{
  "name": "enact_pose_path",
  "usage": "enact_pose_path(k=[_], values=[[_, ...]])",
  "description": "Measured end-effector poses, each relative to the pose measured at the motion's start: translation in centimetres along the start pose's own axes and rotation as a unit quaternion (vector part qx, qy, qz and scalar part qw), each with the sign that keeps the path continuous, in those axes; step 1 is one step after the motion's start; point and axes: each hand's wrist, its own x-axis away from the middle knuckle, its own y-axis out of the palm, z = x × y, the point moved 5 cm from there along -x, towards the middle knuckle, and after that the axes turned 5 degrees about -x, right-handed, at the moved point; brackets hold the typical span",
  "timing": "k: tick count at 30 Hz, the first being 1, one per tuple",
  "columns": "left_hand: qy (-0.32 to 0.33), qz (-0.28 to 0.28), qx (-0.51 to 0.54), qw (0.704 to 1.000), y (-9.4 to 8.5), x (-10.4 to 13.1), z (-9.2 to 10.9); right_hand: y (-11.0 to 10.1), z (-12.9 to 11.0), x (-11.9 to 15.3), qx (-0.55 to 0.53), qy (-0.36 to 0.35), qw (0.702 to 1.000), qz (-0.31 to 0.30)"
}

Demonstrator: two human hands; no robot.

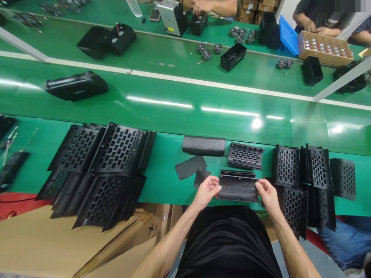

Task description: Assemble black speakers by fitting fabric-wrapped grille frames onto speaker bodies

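Note:
Between my two hands is a black curved panel [239, 188], its inner face up, at the front edge of the green bench. My left hand [207, 190] pinches its left end between thumb and fingers. The right end is gripped the same way by my right hand [267, 193]. Just behind it lies a slotted black panel [245, 156], and beside that a closed-looking black cover [203, 145]. Thin dark sheets [189, 167] rest on the bench to the left of the held panel.
Stacks of perforated black panels stand at left [118, 150] and right [290, 166], overhanging the front edge. Beyond runs a green belt [174, 98] carrying a black housing [77, 86]. Across it are small speakers [206, 54], a carton [326, 48] and other people's hands.

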Motion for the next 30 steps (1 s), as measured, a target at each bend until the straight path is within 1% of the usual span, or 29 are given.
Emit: enact_pose_path(k=[5, 10, 14, 18, 21, 24, 26, 28, 30], values=[[0.0, 0.001, -0.024, 1.0, -0.1, -0.5, -0.9, 0.0, 0.9, -0.6, 0.014, 0.004, 1.0, 0.0], [-0.009, -0.004, -0.065, 0.998, 0.1, -1.6, -2.3, 0.2, 2.1, -1.8, 0.049, 0.001, 0.999, 0.013], [-0.018, 0.011, -0.132, 0.991, 0.2, -2.5, -3.1, 0.4, 3.1, -2.6, 0.09, 0.001, 0.996, 0.02], [-0.017, 0.043, -0.23, 0.972, 0.0, -2.5, -2.5, 0.6, 3.3, -3.1, 0.132, 0.006, 0.991, 0.035], [-0.017, 0.102, -0.309, 0.946, -1.2, -1.9, -1.6, 0.8, 3.2, -3.3, 0.157, 0.009, 0.987, 0.041], [-0.036, 0.183, -0.361, 0.914, -3.4, -1.1, -1.0, 0.7, 2.9, -3.1, 0.167, 0.007, 0.985, 0.048], [-0.046, 0.219, -0.376, 0.899, -4.7, -0.7, -1.0, 0.5, 2.6, -2.7, 0.168, 0.003, 0.984, 0.058], [-0.042, 0.227, -0.376, 0.898, -5.7, -0.5, -0.9, 0.4, 2.1, -2.2, 0.165, -0.001, 0.985, 0.059], [-0.021, 0.212, -0.361, 0.908, -6.2, -0.3, -0.6, 0.6, 1.4, -1.5, 0.156, -0.007, 0.986, 0.051]])
